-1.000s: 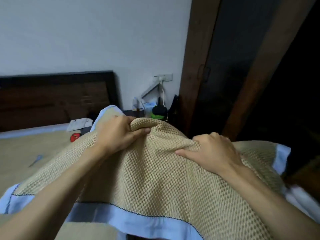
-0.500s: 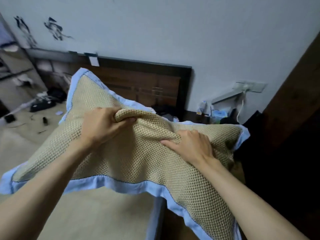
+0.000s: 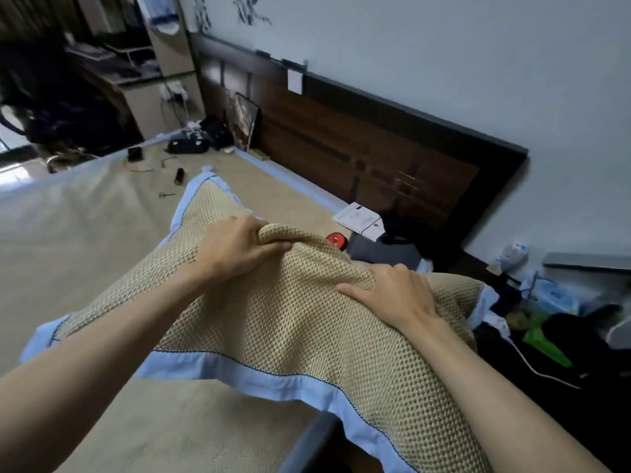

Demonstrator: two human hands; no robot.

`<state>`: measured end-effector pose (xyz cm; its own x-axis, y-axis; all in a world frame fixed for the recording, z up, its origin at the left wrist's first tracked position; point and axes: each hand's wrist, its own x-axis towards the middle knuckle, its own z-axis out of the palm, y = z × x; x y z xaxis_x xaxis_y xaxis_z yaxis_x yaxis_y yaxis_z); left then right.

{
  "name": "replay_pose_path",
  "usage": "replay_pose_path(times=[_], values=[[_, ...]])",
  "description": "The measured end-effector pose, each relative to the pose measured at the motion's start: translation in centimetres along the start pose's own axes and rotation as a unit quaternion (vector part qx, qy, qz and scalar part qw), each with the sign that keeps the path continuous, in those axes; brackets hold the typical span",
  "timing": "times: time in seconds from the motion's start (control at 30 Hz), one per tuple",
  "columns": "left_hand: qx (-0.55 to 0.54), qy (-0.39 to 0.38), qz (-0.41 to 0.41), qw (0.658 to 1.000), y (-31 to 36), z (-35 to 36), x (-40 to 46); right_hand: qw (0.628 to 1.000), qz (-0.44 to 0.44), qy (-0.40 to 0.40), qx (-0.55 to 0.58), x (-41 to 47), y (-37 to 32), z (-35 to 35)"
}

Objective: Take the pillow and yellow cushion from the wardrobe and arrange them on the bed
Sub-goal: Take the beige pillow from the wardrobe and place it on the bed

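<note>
- Your left hand (image 3: 235, 249) has its grip closed on a bunched fold of the pillow (image 3: 290, 322) along its far edge; your right hand (image 3: 392, 295) lies on top nearer the right end, fingers curled into the mesh cover.
- The pillow hangs over the bed (image 3: 85, 254), with its right end past the bed's side edge and over the floor clutter.
- Risk: you are holding cover fabric, not the filling, so the pillow may sag or twist and land crooked.
- Risk: if you set it straight toward the headboard (image 3: 375, 155), it may come down on the red object (image 3: 336, 240), the white booklet (image 3: 358, 218) and the grey item (image 3: 386, 250) lying there.
- Small loose things, including a dark cylinder (image 3: 179, 175), sit further across the mat.
- The yellow cushion is not in view, so that half of the task looks undone.
</note>
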<state>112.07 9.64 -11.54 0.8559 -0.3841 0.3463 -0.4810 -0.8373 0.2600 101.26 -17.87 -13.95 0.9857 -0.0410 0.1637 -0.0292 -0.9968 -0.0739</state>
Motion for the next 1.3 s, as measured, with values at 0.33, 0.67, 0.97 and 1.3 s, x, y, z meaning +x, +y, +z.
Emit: replay_pose_path(times=[0.33,0.67,0.97,1.3], values=[[0.027,-0.072,-0.086,0.993,-2.2,7.1,7.5,0.997,-0.055,-0.038,0.042,10.9,5.0,7.0],[-0.012,-0.114,-0.075,0.991,-10.5,10.5,24.2,0.995,-0.04,-0.078,0.049,29.3,4.9,8.1],[-0.002,-0.078,-0.048,0.996,-30.4,22.9,47.1,0.995,0.021,-0.09,0.023,55.2,0.0,18.7],[0.13,-0.232,-0.173,0.949,-44.9,43.1,57.8,0.978,0.062,-0.194,0.052,69.3,-3.1,38.1]])
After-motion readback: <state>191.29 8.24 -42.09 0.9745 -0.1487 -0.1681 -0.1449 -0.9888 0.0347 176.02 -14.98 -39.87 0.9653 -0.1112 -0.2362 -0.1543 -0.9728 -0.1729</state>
